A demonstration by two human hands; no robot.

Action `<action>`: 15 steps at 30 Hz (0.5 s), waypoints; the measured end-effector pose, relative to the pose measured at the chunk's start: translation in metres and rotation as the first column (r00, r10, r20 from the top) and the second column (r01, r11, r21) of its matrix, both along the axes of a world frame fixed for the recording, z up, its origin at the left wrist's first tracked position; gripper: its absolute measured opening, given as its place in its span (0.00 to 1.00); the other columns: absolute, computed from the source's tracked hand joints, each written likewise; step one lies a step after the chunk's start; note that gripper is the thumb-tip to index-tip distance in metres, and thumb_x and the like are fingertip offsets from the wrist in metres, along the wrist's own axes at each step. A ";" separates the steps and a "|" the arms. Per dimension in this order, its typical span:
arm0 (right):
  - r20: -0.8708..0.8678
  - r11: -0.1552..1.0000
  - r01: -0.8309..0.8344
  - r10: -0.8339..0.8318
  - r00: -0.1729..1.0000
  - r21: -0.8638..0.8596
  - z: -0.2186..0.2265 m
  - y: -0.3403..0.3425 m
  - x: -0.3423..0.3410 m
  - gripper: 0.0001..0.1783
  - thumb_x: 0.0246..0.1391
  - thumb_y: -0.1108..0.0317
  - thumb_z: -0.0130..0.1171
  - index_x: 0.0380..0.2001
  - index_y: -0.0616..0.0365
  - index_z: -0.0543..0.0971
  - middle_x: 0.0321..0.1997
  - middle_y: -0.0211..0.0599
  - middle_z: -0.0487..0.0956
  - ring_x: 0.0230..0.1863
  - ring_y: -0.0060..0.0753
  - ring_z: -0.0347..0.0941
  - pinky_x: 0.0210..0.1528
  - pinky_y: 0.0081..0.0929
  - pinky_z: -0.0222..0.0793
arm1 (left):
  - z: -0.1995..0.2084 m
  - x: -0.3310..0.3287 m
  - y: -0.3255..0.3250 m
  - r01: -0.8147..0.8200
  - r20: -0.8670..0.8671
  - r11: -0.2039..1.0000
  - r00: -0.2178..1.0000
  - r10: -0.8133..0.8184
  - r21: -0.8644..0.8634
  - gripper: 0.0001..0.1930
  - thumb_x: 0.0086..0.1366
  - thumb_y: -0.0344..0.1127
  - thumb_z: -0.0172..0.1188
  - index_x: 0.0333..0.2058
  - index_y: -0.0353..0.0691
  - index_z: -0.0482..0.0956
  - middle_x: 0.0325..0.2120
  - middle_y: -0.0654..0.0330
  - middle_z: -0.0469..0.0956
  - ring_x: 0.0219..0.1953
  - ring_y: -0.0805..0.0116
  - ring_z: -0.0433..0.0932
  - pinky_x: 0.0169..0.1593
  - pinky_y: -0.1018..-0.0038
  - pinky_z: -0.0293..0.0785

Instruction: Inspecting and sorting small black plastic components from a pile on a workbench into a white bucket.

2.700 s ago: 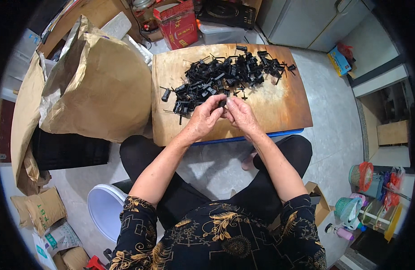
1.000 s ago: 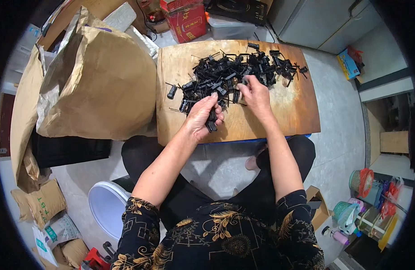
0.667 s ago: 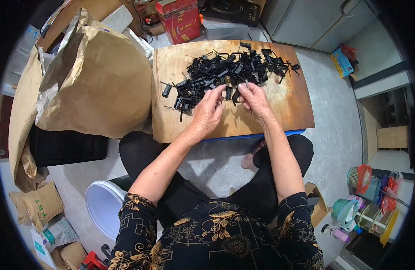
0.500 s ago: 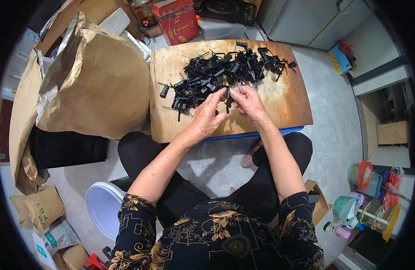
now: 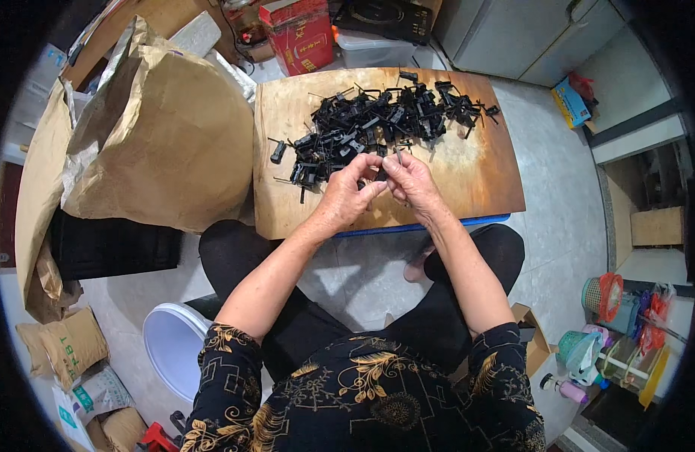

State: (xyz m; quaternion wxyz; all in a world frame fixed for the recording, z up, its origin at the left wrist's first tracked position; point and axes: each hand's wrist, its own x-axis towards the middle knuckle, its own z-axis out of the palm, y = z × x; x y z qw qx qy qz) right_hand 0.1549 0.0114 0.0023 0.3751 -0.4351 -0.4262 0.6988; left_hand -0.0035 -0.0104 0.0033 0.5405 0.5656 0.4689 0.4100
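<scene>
A heap of small black plastic parts [image 5: 362, 124] with thin stems is spread over the wooden board [image 5: 468, 184]. At its near edge my hands meet, almost touching. My left hand [image 5: 349, 192] is closed around a small black plastic part [image 5: 381, 174], its thumb and forefinger curled about it; most of the part is hidden. My right hand [image 5: 414, 187] pinches something at the same spot. A thin greyish piece [image 5: 399, 156] sticks up from its fingertips, too small to name. One loose black part [image 5: 278, 154] lies apart at the heap's left.
A large brown paper sack [image 5: 159, 143] stands against the board's left side. Below it is a white bucket [image 5: 174, 350]. Behind the board are a red box [image 5: 298, 38] and a clear plastic tub [image 5: 374, 53]. A cardboard box [image 5: 539, 339] sits by my right elbow.
My left hand has closed in from an open, spread grip onto the black part. My right hand stays close by, slightly turned. The heap looks unchanged.
</scene>
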 end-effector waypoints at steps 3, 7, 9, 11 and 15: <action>-0.059 0.999 -0.006 0.004 0.998 -0.041 0.000 0.000 0.003 0.10 0.56 0.58 0.54 0.31 0.53 0.72 0.17 0.19 0.66 0.13 0.07 0.54 0.13 0.08 0.46 | 0.013 -0.001 0.001 0.007 0.077 0.992 0.997 0.003 -0.128 0.15 0.57 0.28 0.58 0.44 0.41 0.70 0.26 0.64 0.72 0.17 0.80 0.70 0.18 0.82 0.66; -0.001 1.000 -0.012 0.012 1.000 0.023 -0.001 0.001 -0.002 0.11 0.57 0.57 0.53 0.31 0.52 0.72 0.17 0.18 0.66 0.15 0.07 0.54 0.14 0.09 0.47 | 0.018 -0.006 0.002 0.011 0.184 0.965 0.982 0.039 -0.263 0.16 0.56 0.29 0.59 0.44 0.42 0.70 0.26 0.65 0.70 0.16 0.80 0.70 0.18 0.83 0.66; 0.012 0.999 -0.021 0.021 1.000 0.041 0.000 0.001 -0.003 0.11 0.58 0.57 0.52 0.32 0.52 0.72 0.17 0.18 0.66 0.15 0.07 0.54 0.14 0.09 0.47 | 0.017 -0.007 0.003 0.019 0.210 0.962 0.977 0.040 -0.272 0.16 0.56 0.29 0.60 0.44 0.42 0.70 0.26 0.65 0.69 0.17 0.80 0.70 0.19 0.83 0.66; 0.026 0.998 -0.030 0.029 0.999 0.059 0.001 0.001 -0.004 0.11 0.58 0.56 0.51 0.33 0.52 0.72 0.17 0.18 0.66 0.15 0.07 0.54 0.15 0.09 0.47 | 0.017 -0.008 0.004 0.007 0.223 0.958 0.973 0.060 -0.287 0.17 0.55 0.28 0.60 0.44 0.42 0.70 0.26 0.66 0.69 0.18 0.80 0.69 0.20 0.83 0.67; 0.053 0.996 -0.043 0.040 0.998 0.073 0.004 0.001 -0.003 0.12 0.59 0.56 0.50 0.34 0.53 0.72 0.17 0.18 0.65 0.15 0.08 0.54 0.15 0.09 0.48 | 0.021 -0.009 0.005 0.010 0.210 0.955 0.976 0.055 -0.298 0.17 0.55 0.28 0.60 0.44 0.42 0.71 0.25 0.67 0.68 0.19 0.80 0.69 0.21 0.83 0.67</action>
